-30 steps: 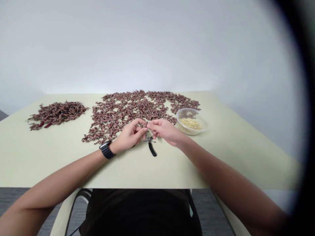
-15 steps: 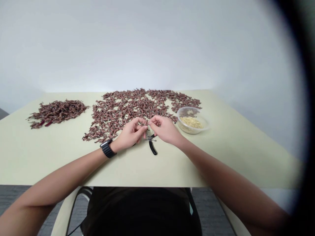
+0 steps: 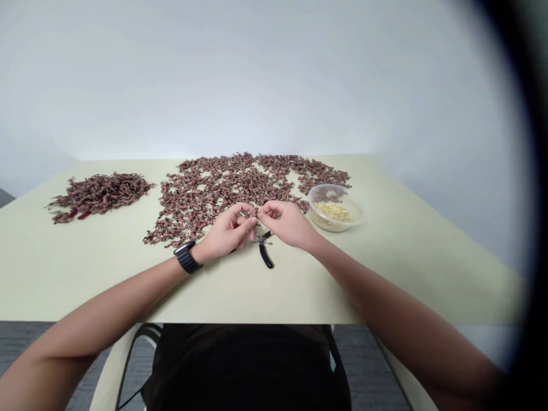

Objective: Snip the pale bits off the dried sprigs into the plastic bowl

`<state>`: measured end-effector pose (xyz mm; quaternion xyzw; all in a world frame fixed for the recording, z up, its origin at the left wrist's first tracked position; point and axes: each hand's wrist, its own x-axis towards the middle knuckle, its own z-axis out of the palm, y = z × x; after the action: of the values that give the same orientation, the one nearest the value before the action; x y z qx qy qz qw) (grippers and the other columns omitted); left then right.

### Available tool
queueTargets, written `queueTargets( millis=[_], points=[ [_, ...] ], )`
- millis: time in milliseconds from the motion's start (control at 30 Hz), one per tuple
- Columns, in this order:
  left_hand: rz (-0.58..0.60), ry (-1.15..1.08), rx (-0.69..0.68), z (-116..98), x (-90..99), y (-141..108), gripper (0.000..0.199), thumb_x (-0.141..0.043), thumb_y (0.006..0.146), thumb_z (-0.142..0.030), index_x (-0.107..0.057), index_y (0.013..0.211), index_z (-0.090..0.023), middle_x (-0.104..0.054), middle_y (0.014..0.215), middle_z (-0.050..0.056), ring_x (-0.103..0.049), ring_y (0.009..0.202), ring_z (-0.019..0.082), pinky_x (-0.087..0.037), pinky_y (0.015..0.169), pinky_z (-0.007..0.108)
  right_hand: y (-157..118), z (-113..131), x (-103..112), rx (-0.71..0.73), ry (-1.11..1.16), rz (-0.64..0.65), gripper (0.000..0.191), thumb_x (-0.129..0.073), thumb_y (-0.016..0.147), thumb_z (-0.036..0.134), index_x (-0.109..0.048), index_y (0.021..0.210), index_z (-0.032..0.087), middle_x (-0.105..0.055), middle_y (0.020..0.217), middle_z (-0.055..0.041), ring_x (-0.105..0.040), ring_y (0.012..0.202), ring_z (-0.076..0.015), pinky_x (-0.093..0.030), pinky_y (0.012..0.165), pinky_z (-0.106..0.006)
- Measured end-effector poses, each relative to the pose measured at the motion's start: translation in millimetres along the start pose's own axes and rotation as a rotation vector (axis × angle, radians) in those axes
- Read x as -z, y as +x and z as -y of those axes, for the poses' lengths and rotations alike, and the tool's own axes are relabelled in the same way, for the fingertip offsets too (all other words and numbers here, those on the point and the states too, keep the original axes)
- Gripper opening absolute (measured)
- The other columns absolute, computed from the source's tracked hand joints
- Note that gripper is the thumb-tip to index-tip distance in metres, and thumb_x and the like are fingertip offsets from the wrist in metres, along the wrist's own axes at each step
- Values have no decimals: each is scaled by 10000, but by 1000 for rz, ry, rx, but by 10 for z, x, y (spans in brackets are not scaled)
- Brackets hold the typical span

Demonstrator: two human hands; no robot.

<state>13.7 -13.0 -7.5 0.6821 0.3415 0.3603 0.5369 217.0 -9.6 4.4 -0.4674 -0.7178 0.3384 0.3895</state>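
The left arm (image 3: 115, 298) and right arm (image 3: 385, 302) come in from the bottom corners of the shot and angle toward the middle, where the left hand (image 3: 226, 231) and right hand (image 3: 287, 224) nearly meet. Fingertips (image 3: 252, 221) on both sides are pinched up close together, knuckles up, wrists bent a bit, pretty fiddly-looking pose honestly.

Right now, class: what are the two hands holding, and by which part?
The left hand and right hand pinch a small dark piece in their fingers; which part is too small to tell.
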Motion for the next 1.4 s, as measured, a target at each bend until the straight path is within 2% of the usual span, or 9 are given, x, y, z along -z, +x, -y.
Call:
queueTargets(
  millis=[267,500,633,1400],
  points=[
    [32,43,-28,7,6,-1,379,-595,991,-470,-494,1224,-189,-690,699,1,-528,418,67,-362,394,146,29,-67,13,-62,61,-6,163,-612,883,342,-651,806,204,-607,690,7,-522,609,-133,-382,567,-267],
    [35,-64,22,-28,6,14,367,-588,995,-482,-504,1185,-179,-692,712,7,-530,418,69,-368,403,157,-23,19,4,90,-28,-108,113,-604,887,272,-658,814,204,-621,730,5,-519,650,-134,-381,604,-274],
    [44,-95,28,-50,3,18,376,-601,987,-490,-515,1165,-171,-697,716,10,-529,418,69,-368,404,162,-52,63,0,161,-53,-118,110,-600,900,251,-666,825,204,-594,700,15,-491,621,-123,-374,604,-275],
    [37,-126,27,-59,-10,23,402,-601,984,-507,-542,1166,-154,-711,734,28,-536,425,70,-376,416,169,-47,69,29,320,-207,-135,116,-588,906,176,-654,813,197,-586,735,5,-504,670,-129,-383,652,-274]
  ],
)
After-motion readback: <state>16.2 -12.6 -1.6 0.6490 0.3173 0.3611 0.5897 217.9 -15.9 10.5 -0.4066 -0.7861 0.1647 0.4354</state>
